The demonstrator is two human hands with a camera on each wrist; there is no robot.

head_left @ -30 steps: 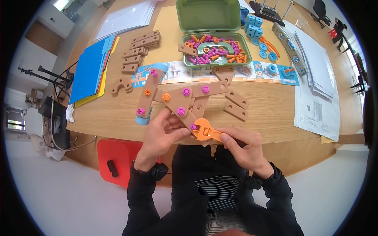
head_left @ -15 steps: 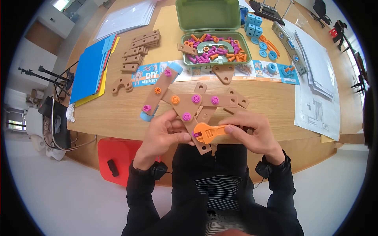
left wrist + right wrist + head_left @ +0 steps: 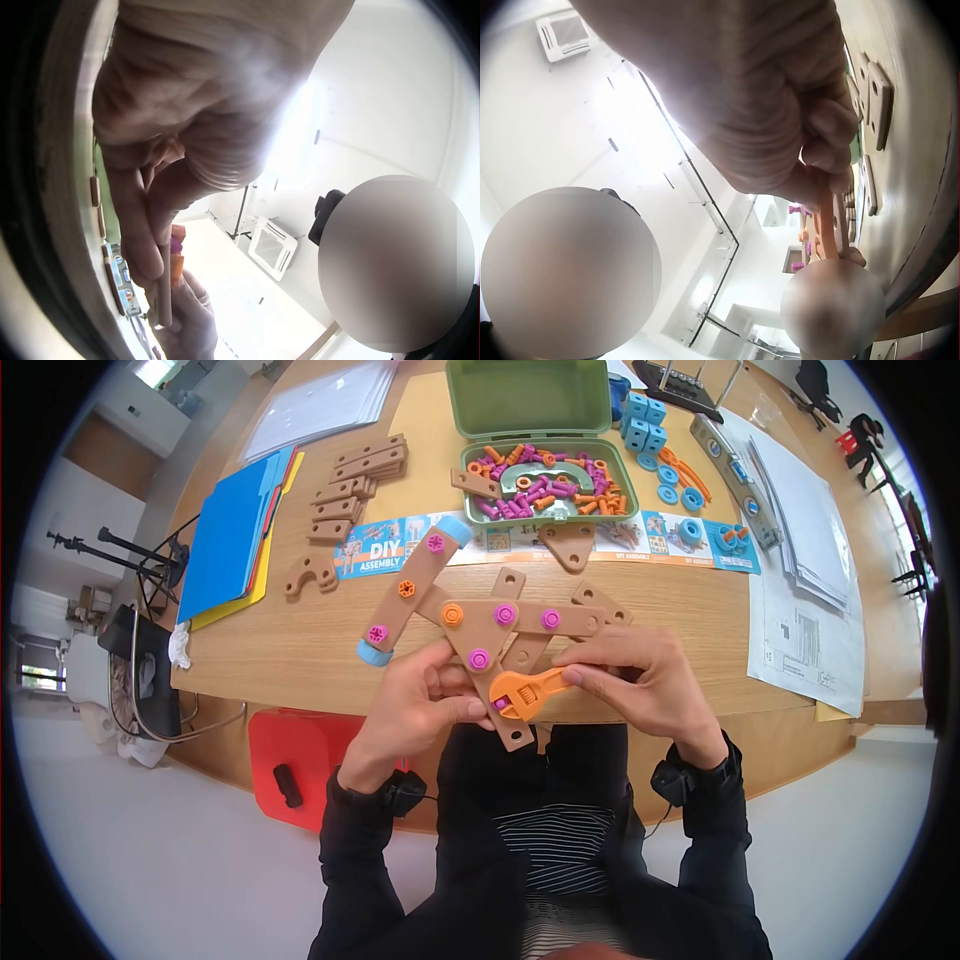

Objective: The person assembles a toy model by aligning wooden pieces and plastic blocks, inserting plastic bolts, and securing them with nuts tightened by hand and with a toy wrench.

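Note:
The left hand (image 3: 415, 700) pinches a brown strip (image 3: 514, 734) of a joined assembly between thumb and fingers. A brown triangle (image 3: 478, 626) with pink and orange bolts lies above that hand, joined to other strips, one with blue end pieces (image 3: 375, 652). Between thumb and fingers the right hand (image 3: 645, 685) pinches the handle of an orange wrench (image 3: 522, 692), whose head sits around a pink bolt (image 3: 501, 703) on the strip. In the left wrist view the strip (image 3: 164, 289) is edge-on in the left hand (image 3: 202, 97); the right wrist view shows the wrench (image 3: 826, 225) under the right hand (image 3: 772, 112).
An open green box (image 3: 550, 525) of pink and orange bolts stands at the back. Brown strips (image 3: 368, 465) and blue folders (image 3: 232, 530) lie left, blue cubes (image 3: 643, 423) and papers (image 3: 800, 635) right. A loose triangle (image 3: 568, 547) lies before the box.
The assembly has shifted right and turned, with its lower strip now more in view. The right hand has moved right and up, swinging the wrench handle upward around the pink bolt.

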